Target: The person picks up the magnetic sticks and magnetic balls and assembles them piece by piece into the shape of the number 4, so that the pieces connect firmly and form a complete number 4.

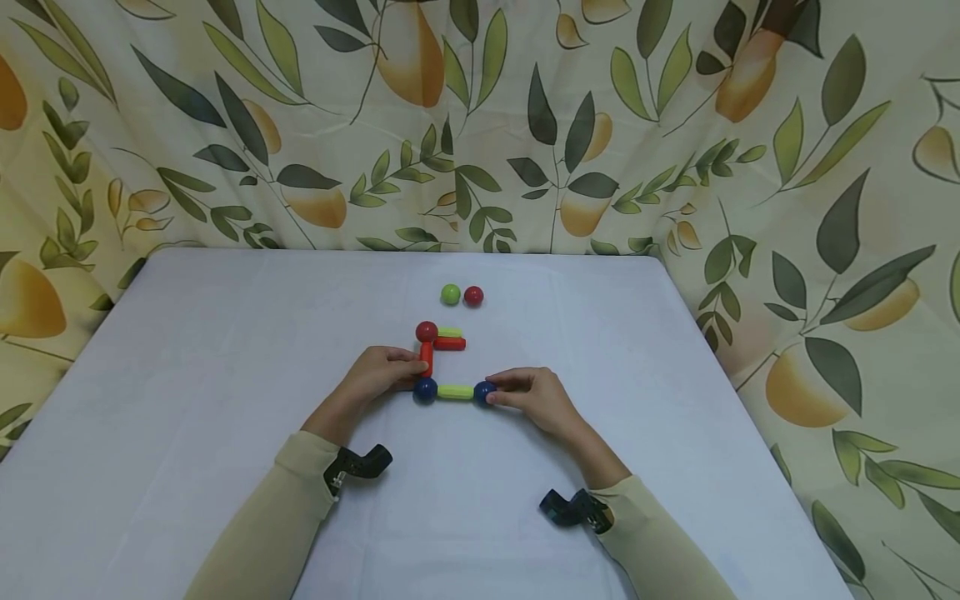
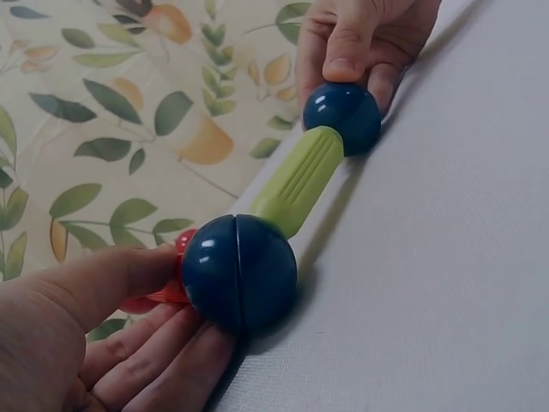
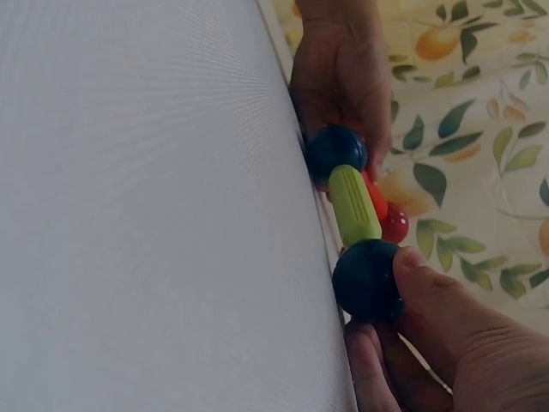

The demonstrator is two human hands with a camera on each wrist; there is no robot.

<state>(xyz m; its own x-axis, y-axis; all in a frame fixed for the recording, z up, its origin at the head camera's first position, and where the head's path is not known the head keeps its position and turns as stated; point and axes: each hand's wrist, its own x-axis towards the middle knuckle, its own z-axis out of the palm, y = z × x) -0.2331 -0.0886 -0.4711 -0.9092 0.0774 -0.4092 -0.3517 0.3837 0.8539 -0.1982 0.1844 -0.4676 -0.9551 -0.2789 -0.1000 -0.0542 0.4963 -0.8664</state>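
Observation:
In the head view, a red rod [image 1: 427,358] runs from a red ball [image 1: 426,332] to a blue ball [image 1: 425,390]. A lime-green rod [image 1: 455,392] joins that ball to a second blue ball [image 1: 484,392] on the right. My left hand [image 1: 384,368] pinches the red rod just beside the first blue ball, its thumb on the near side in the left wrist view. The second blue ball is held between thumb and fingers of my right hand [image 1: 538,400]. From the right wrist view, the lime-green rod [image 3: 354,206] spans both blue balls.
Another red rod [image 1: 450,343] and a lime-green rod [image 1: 449,332] lie side by side, right of the red ball. Farther back sit a green ball [image 1: 450,294] and a red ball [image 1: 473,296]. A white cloth [image 1: 225,350] covers the table, with a leaf-patterned curtain [image 1: 480,125] behind it.

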